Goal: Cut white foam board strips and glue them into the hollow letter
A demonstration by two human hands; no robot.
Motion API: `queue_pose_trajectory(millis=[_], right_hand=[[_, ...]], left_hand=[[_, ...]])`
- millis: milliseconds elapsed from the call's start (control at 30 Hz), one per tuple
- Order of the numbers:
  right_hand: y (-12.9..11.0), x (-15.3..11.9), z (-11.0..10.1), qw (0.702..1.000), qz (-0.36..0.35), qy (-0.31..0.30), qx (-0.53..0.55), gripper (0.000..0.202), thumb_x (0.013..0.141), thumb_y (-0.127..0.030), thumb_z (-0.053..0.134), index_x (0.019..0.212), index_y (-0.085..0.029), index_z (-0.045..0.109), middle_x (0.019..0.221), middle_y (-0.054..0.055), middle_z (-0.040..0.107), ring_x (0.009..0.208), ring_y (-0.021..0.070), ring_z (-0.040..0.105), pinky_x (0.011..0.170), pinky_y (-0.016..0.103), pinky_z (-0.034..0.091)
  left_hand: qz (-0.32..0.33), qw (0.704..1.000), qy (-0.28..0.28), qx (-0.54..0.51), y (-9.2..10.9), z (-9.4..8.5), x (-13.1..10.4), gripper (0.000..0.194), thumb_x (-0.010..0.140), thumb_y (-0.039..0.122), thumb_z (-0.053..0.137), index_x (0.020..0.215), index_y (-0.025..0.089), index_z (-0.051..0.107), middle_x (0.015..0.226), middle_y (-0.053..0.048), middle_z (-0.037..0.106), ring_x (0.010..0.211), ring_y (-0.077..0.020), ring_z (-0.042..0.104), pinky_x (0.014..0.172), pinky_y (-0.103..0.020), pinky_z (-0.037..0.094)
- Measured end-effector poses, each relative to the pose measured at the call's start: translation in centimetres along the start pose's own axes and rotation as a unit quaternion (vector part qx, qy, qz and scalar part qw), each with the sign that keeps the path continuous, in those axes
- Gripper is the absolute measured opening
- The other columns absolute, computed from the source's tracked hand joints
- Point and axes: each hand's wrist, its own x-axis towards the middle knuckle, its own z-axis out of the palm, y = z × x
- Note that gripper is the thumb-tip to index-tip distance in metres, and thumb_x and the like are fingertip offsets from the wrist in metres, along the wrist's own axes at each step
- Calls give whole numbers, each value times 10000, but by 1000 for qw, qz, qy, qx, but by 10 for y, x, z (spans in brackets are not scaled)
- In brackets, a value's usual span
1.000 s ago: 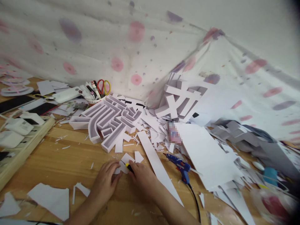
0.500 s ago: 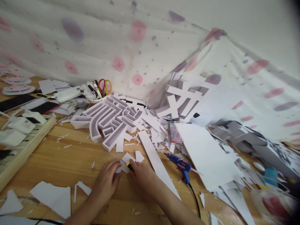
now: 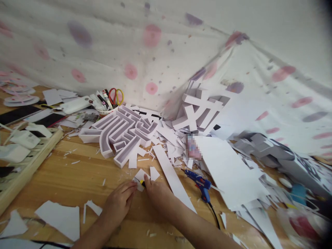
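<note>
My right hand (image 3: 158, 194) is closed around a yellow and black craft knife (image 3: 141, 183), its thin blade pointing up and left over a small white board piece (image 3: 141, 174). The palm hides most of the handle. My left hand (image 3: 119, 201) lies just left of the blade, fingers bent and pressed together, with the fingertips at the left edge of that piece; its thumb is mostly hidden. Another small white offcut (image 3: 154, 173) lies just beyond my right hand. Behind stands a white built-up character (image 3: 127, 133) with open channels between upright walls.
A blue glue gun (image 3: 199, 183) with a black cord lies to the right, near a long white strip (image 3: 172, 176) and a large white sheet (image 3: 228, 169). Scraps pile up behind. A power strip (image 3: 38, 159) with white chargers is at left. Scissors (image 3: 116, 96) stand in a pen basket.
My left fingers have drawn together and shifted slightly towards the knife, covering more of the piece's left side. The right hand and knife have barely moved.
</note>
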Motion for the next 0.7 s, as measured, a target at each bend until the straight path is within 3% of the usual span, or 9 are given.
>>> queue_pose_trajectory(millis=[500, 700], right_hand=[[5, -11, 11, 1000, 20, -13, 21, 600, 781, 12, 419, 1372, -29, 319, 808, 144, 682, 699, 226, 657, 546, 298, 504], [8, -18, 7, 999, 13, -47, 7, 605, 785, 16, 422, 1377, -55, 323, 894, 138, 675, 739, 213, 660, 580, 288, 508]], left_hand=[[-17, 1000, 16, -11, 1, 0, 3, 223, 831, 157, 485, 842, 221, 699, 874, -29, 737, 826, -165, 688, 749, -303, 582], [-19, 999, 20, -16, 2, 0, 4, 222, 831, 158, 490, 835, 220, 703, 868, -30, 738, 821, -163, 688, 757, -299, 582]])
